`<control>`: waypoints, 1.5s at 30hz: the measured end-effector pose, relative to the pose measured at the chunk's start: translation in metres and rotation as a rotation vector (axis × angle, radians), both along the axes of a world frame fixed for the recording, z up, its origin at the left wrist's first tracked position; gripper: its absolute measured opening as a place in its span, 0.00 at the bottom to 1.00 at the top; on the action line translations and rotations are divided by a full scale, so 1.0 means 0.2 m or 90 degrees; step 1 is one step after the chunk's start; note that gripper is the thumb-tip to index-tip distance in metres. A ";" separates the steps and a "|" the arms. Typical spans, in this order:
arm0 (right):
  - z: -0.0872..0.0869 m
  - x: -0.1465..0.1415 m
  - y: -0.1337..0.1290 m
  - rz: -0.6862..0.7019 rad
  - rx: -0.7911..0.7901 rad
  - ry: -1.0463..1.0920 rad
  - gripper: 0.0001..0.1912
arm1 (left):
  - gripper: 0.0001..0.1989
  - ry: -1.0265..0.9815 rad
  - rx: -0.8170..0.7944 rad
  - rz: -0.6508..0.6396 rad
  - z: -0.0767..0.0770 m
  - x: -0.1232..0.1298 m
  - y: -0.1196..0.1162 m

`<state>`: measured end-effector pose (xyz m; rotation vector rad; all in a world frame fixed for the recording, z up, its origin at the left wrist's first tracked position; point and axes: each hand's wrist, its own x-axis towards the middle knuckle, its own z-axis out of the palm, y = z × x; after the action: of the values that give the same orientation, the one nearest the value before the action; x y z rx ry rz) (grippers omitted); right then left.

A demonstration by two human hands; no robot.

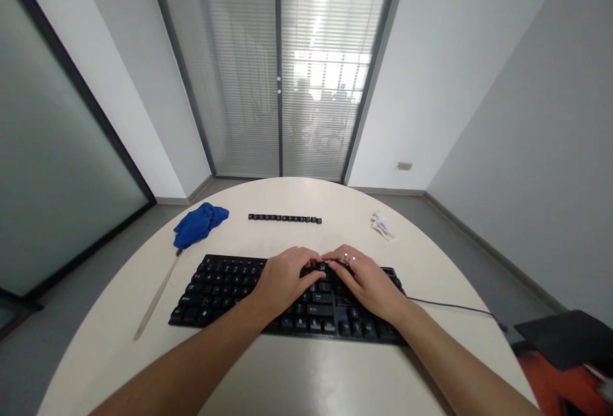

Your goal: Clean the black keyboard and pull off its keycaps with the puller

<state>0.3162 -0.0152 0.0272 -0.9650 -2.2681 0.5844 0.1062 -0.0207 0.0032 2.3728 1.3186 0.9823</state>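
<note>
While both hands pinch a keyboard key, blue cloth lies at ten o'clock, keycaps at twelve, legends illegible.

Between the keyboard and the row of black keycaps, a bare strip of table leaves room for a hand to pass sideways, bounded by the blue cloth on the left and the white cloth on the right. Over the keyboard, the left hand and right hand come close at the fingertips, leaving little gap there. Open tabletop lies between the forearms, while a thin stick and the cable obstruct the sides.
</note>
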 end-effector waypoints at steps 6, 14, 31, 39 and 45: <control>0.00 0.00 -0.01 0.032 0.021 -0.007 0.16 | 0.07 -0.001 0.043 -0.005 0.00 0.00 -0.01; -0.01 0.00 0.00 0.015 0.008 -0.005 0.14 | 0.06 0.005 0.047 -0.010 0.01 0.00 -0.01; -0.04 0.05 0.09 -0.186 -0.048 0.008 0.13 | 0.10 0.044 -0.038 0.021 0.01 0.01 -0.01; -0.07 0.10 0.33 -0.340 -0.090 -0.214 0.14 | 0.09 0.037 -0.038 0.010 -0.01 0.00 0.00; -0.11 0.06 0.54 -0.395 -0.098 -0.246 0.13 | 0.08 0.041 -0.043 0.003 -0.01 0.00 0.00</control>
<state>0.3281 0.0918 0.0057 -1.8918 -2.0751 0.3145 0.1065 -0.0206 0.0020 2.3700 1.3579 0.8555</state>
